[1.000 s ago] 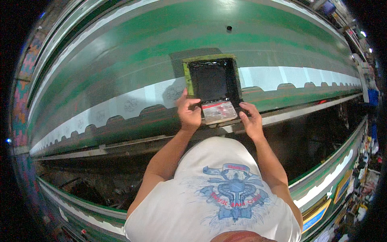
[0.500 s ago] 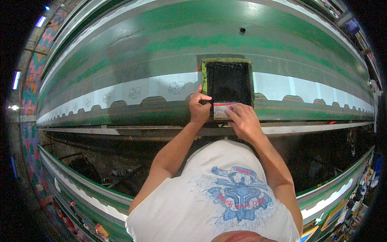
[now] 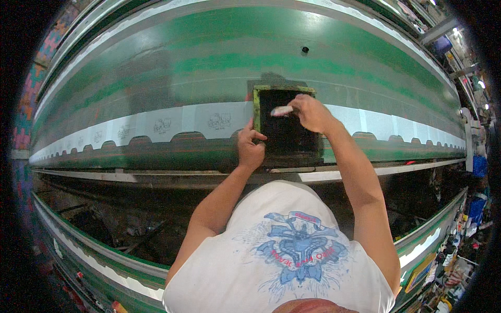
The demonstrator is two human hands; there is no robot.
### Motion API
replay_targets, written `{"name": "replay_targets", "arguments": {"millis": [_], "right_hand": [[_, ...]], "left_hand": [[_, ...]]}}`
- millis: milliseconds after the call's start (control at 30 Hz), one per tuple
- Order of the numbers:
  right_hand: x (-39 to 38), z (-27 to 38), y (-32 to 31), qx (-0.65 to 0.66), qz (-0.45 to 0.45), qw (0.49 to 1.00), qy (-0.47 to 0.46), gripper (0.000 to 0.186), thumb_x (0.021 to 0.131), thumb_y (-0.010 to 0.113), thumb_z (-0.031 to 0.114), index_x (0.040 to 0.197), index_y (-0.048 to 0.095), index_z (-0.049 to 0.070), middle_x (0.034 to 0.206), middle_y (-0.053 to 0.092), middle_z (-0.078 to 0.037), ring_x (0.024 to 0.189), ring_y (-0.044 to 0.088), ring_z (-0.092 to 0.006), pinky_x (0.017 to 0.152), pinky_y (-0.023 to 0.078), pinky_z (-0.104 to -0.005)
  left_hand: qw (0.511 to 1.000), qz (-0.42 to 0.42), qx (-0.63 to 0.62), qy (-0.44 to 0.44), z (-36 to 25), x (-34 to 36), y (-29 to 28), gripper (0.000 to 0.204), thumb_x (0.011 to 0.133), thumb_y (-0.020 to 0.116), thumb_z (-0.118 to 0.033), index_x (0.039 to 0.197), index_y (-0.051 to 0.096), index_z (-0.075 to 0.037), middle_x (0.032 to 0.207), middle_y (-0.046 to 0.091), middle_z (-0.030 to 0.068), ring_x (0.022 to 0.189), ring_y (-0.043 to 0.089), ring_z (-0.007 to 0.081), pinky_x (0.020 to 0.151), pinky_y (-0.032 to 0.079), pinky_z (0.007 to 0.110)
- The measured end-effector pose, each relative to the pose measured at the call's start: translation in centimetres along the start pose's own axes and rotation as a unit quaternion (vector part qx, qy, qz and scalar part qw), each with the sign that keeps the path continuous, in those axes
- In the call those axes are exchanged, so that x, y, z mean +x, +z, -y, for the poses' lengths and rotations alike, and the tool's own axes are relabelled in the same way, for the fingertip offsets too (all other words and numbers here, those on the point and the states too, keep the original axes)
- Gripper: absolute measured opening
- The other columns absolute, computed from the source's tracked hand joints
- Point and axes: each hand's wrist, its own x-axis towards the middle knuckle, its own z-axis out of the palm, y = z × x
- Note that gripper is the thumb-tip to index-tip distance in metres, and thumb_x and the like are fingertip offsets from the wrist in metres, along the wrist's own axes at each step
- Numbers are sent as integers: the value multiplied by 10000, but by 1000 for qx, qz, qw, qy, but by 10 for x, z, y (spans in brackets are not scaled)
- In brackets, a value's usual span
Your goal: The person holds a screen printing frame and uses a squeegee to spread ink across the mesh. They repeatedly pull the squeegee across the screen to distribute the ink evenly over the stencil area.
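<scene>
A square printing screen (image 3: 257, 101) with a yellow-green frame and dark, inked middle lies on the long green printing bed (image 3: 182, 68). My left hand (image 3: 250, 148) is closed on the screen's left edge near its lower corner. My right hand (image 3: 310, 112) grips a flat, pale squeegee (image 3: 281, 110) over the upper part of the dark middle. Left of the screen, a white strip (image 3: 195, 120) with scalloped lower edge carries small printed line drawings; it continues on the right.
A metal rail (image 3: 376, 171) runs along the bed's near edge above a dark gap. A second green bed (image 3: 99, 267) is behind me. A small black object (image 3: 305, 50) sits on the bed. Posts and blue objects (image 3: 477, 166) stand at the far right.
My right hand has taken the squeegee from the screen's lower edge and raised it toward the upper part. My left hand stays on the left edge.
</scene>
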Motion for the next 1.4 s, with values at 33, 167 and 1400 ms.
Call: {"name": "replay_targets", "arguments": {"millis": [33, 167, 1400], "right_hand": [[8, -6, 2, -4, -13, 1000, 23, 347, 883, 621, -32, 1197, 760, 17, 1180, 740, -227, 1180, 690, -461, 1051, 563, -545], [22, -8, 13, -17, -53, 995, 81, 474, 885, 603, -54, 1318, 760, 59, 1245, 743, -223, 1189, 687, -475, 1052, 544, -553], [-204, 50, 61, 306, -276, 864, 289, 359, 1069, 753, 210, 1377, 743, 26, 1454, 700, -197, 1373, 645, -343, 1183, 489, -455]], "left_hand": [[1000, 2, -7, -3, -1, -1, 0, 200, 726, 684, 71, 838, 752, -79, 1677, 554, 260, 1427, 565, 425, 1214, 432, 478], [1000, 2, -3, 0, -16, -2, -6, 185, 723, 674, 71, 816, 736, -77, 1672, 550, 273, 1452, 539, 426, 1222, 420, 480], [988, -33, 41, 143, -55, -1, 24, 218, 743, 735, 108, 826, 748, -92, 1557, 631, 336, 1466, 583, 435, 1212, 426, 505]]}}
